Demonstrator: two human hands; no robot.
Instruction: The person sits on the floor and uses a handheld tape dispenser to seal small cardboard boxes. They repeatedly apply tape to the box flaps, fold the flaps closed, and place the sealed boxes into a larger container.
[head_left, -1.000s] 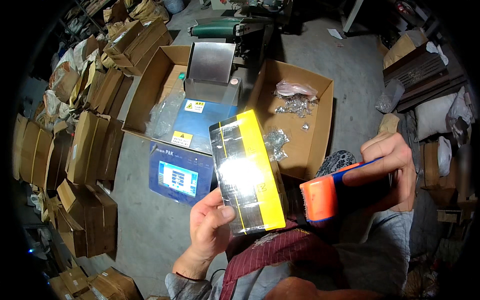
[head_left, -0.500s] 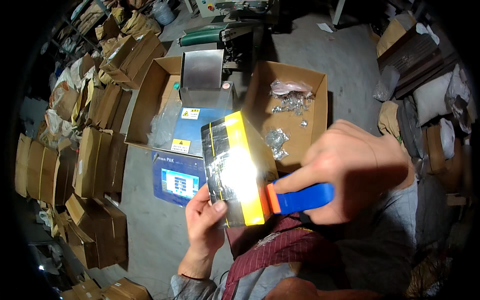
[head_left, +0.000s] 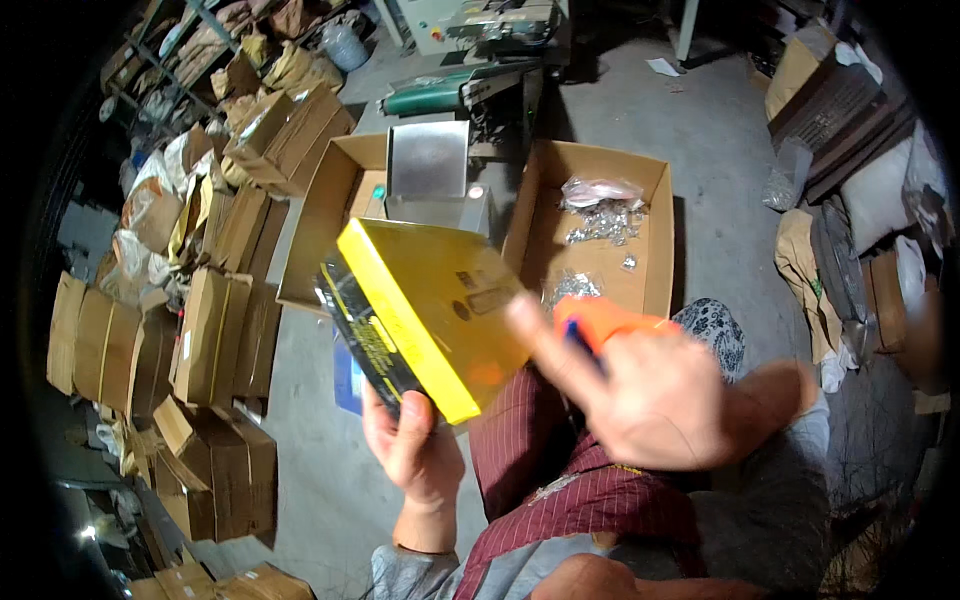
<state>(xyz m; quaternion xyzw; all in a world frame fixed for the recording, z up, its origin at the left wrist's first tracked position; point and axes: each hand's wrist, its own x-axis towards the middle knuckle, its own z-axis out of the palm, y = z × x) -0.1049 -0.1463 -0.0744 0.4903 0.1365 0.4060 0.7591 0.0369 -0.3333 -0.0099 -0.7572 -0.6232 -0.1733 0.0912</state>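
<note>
A flat box is tilted up in front of me, with a yellow edge, a black side carrying yellow print, and a shiny brownish-yellow broad face. My left hand grips its lower black side, thumb on the near edge. At the box's right, my right hand is smeared by motion. It is wrapped round an orange and blue hand tool, whose exact kind I cannot make out. The right index finger points over the box's broad face; whether it touches is unclear.
Beyond the box stands a machine with a raised metal plate, beside an open carton. Another open carton holds small shiny metal parts. Cardboard boxes line the left; sacks and bags lie at the right.
The box has turned, so its yellow edge and broad face now show more, and it sits further left. My right hand has twisted the tool, bringing its orange side up.
</note>
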